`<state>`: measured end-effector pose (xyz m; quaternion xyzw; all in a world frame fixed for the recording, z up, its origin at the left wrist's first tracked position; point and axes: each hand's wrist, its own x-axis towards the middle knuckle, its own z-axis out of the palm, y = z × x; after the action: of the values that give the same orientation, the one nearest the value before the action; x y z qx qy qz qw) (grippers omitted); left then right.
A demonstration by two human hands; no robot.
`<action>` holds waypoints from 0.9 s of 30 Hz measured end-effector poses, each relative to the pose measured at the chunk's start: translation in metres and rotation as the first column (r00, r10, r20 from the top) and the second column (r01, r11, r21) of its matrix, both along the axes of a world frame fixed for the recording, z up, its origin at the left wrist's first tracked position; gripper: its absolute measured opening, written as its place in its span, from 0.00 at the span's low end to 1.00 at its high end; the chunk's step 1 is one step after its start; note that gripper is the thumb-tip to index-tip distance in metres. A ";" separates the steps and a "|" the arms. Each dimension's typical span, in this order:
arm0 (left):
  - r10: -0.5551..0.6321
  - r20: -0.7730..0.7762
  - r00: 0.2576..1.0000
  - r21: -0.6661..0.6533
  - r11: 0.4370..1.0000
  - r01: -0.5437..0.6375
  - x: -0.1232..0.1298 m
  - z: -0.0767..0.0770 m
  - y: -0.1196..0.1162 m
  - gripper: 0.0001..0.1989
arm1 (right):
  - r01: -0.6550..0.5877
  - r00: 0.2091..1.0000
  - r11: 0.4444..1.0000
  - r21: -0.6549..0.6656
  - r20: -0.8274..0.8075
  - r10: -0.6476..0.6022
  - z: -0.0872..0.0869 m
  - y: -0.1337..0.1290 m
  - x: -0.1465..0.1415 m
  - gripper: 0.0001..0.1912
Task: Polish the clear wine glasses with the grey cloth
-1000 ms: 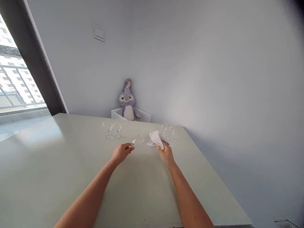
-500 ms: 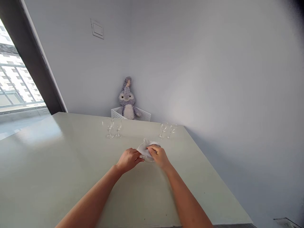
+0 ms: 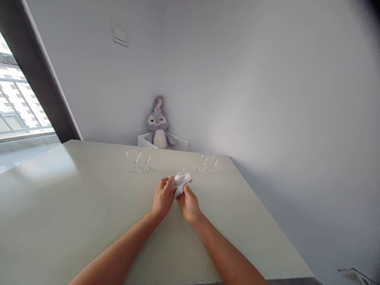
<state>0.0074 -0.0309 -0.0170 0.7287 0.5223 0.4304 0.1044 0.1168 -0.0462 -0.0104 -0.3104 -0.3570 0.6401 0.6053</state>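
Observation:
Over the middle of the table, my left hand (image 3: 162,198) is closed at the left side of a clear stemmed glass (image 3: 184,176). The glass is tilted, and its stem and foot are mostly hidden by my fingers. A white cloth (image 3: 179,191) lies against the near and right side of the bowl. My right hand (image 3: 189,204) grips the cloth from the right and below, thumb on top, pressing it to the glass. The two hands nearly touch.
Two stemmed glasses (image 3: 145,161) stand together at the back left of the pale table (image 3: 89,213). Two more glasses (image 3: 204,162) stand at the back right. Behind the table's far edge, a grey plush toy (image 3: 159,126) sits in a white perforated basket (image 3: 181,145) in the wall corner.
My right hand has moved from above the glass's mouth, where it pushed the cloth in, down to the glass's near side. The glass is tilted differently, and my left hand has turned with it.

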 end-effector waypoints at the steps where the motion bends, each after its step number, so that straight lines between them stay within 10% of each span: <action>1: 0.000 0.019 1.000 0.031 1.000 -0.001 0.003 -0.001 -0.001 0.20 | 0.002 1.000 1.000 0.022 0.026 -0.002 0.000 -0.003 -0.003 0.21; 10: -0.263 0.238 0.935 -0.167 0.937 0.307 0.009 0.010 -0.010 0.27 | -0.091 0.980 0.996 -0.012 0.177 0.091 -0.004 0.009 0.014 0.20; 13: -0.242 0.583 0.776 -0.334 0.799 0.500 -0.006 0.021 -0.002 0.24 | -0.220 0.965 0.970 -0.107 0.122 0.232 -0.005 0.013 0.028 0.19; 19: -0.301 0.871 0.388 -0.196 0.511 0.837 -0.026 0.030 0.009 0.33 | -0.523 0.829 0.829 -0.201 0.105 0.549 -0.005 0.002 0.031 0.18; 24: -0.158 0.868 0.472 -0.266 0.653 0.709 -0.025 0.030 0.009 0.30 | -0.411 0.731 0.901 -0.137 0.542 0.416 0.007 0.001 0.031 0.15; 27: -0.016 0.868 0.497 -0.336 0.719 0.609 -0.020 0.026 0.009 0.28 | -0.240 0.437 0.970 0.045 0.897 0.067 0.009 0.002 0.030 0.10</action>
<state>-0.0126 -0.0217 0.0093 0.4545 0.3677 0.4949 0.6429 0.1464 -0.0440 -0.0010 -0.5136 -0.6990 0.4033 0.2916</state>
